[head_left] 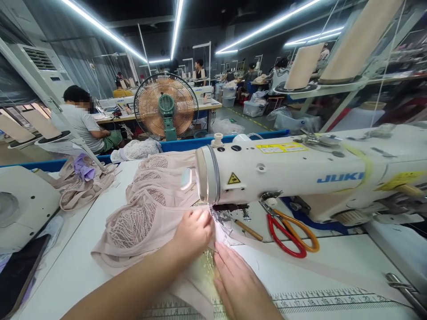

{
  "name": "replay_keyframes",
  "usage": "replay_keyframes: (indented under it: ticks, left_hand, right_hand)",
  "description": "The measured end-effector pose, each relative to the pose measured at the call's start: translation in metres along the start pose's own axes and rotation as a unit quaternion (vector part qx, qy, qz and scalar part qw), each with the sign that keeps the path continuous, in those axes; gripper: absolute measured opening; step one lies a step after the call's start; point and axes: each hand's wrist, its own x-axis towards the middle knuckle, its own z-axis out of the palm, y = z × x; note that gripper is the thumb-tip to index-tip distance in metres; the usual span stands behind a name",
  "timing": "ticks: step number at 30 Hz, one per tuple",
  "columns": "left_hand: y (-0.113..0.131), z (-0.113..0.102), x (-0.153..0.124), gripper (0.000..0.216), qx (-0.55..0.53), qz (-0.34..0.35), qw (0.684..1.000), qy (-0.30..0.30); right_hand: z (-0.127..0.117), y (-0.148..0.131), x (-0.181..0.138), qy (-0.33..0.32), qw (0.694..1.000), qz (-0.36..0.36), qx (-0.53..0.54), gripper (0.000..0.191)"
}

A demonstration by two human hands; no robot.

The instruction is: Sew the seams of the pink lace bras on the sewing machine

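Observation:
A pale pink lace bra (131,224) lies on the sewing table, its edge running under the head of a white sewing machine (247,171). Close to the needle area, my left hand (195,231) is closed with curled fingers on the bra's fabric. My right hand (242,280) rests just in front of it, fingers stretched out and lying flat beside the fabric's edge. What is under its palm is hidden. A beige elastic strip (300,260) runs from the right toward the needle area. More pale pink bras (156,171) are bunched behind the first one.
Red-and-orange-handled scissors (288,229) and a wooden-handled tool (248,230) lie right of the needle area. A printed ruler (320,300) runs along the table front. A dark phone (23,271) lies at left. Beyond stand a large fan (166,106) and a seated co-worker (82,120).

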Motion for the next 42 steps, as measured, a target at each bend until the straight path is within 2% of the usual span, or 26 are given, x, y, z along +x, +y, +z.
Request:
replay_keyframes:
  ticks: [2, 4, 7, 9, 13, 26, 37, 39, 42]
  left_hand:
    - [0.009, -0.002, -0.01, 0.024, -0.008, 0.026, 0.999, -0.018]
    - [0.016, -0.003, -0.022, 0.024, -0.033, 0.022, 0.998, -0.05]
    - [0.017, -0.006, -0.034, 0.054, -0.064, 0.011, 0.994, -0.091]
    - [0.011, -0.009, -0.035, 0.055, -0.071, 0.016, 0.992, -0.105]
    - [-0.007, -0.015, -0.029, 0.044, -0.082, 0.043, 0.992, -0.087]
    - [-0.042, -0.005, -0.009, 0.037, -0.07, 0.108, 0.99, -0.056]
    - [-0.052, 0.001, 0.0, 0.035, -0.036, 0.095, 0.994, -0.028]
    - [-0.052, 0.0, 0.0, 0.035, -0.033, 0.093, 0.995, -0.026]
    - [-0.052, -0.003, -0.006, 0.032, -0.035, 0.091, 0.995, -0.02]
  right_hand:
    - [0.003, -0.002, 0.003, 0.006, 1.0, 0.013, 0.004, 0.034]
    - [0.005, -0.004, 0.006, 0.007, 1.0, 0.021, 0.008, 0.036]
    - [0.005, -0.006, 0.008, -0.008, 1.0, 0.016, 0.016, 0.037]
    - [0.004, -0.007, 0.01, -0.015, 1.0, 0.018, 0.018, 0.037]
    - [0.003, -0.007, 0.011, -0.018, 0.999, 0.025, 0.019, 0.035]
    - [0.007, -0.005, 0.008, -0.009, 1.0, 0.019, 0.016, 0.034]
    - [0.004, -0.004, 0.012, 0.036, 0.999, 0.02, 0.018, 0.031]
    - [0.0, -0.008, 0.014, 0.042, 0.998, 0.031, 0.044, 0.03]
    - [-0.004, -0.021, 0.019, 0.008, 0.992, 0.037, 0.122, 0.025]
